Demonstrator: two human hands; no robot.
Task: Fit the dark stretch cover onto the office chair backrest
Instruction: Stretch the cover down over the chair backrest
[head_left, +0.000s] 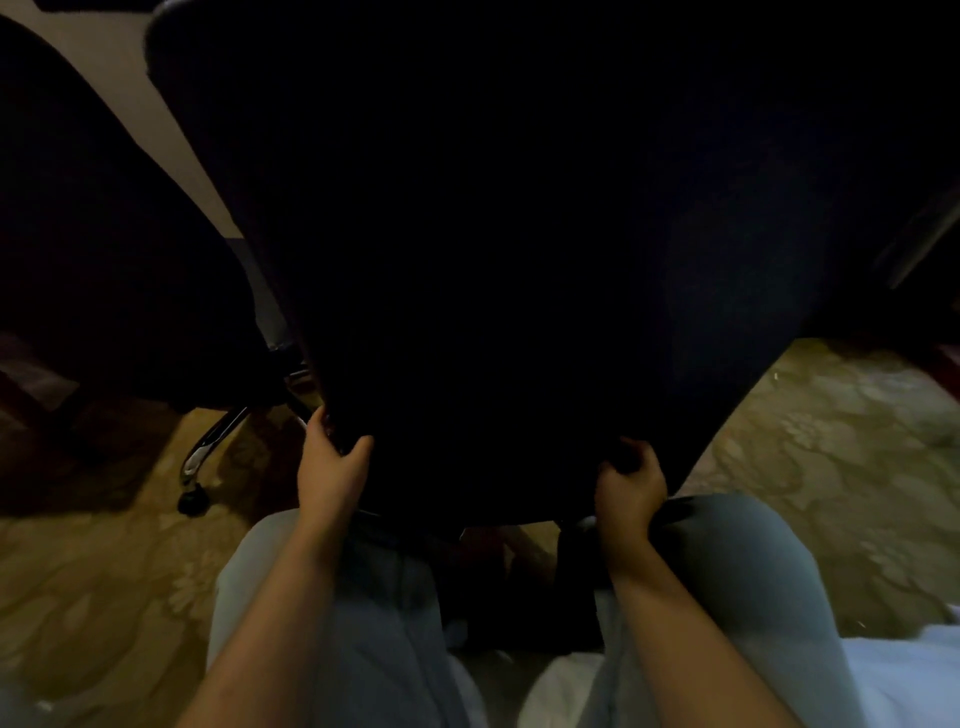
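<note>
The dark stretch cover (519, 260) lies over the office chair backrest and fills most of the view; in the dim light the cover and the backrest cannot be told apart. My left hand (332, 467) grips the cover's lower left edge, thumb on the outside. At the lower right edge my right hand (631, 480) holds a bunch of the fabric with its fingers curled. Both hands are at the bottom of the backrest, just above my knees.
A second dark chair (104, 260) stands at the left, its chrome leg and castor (195, 499) on the patterned carpet (831, 467). My legs in light trousers (322, 623) are below the backrest. White fabric (909, 675) lies at the bottom right.
</note>
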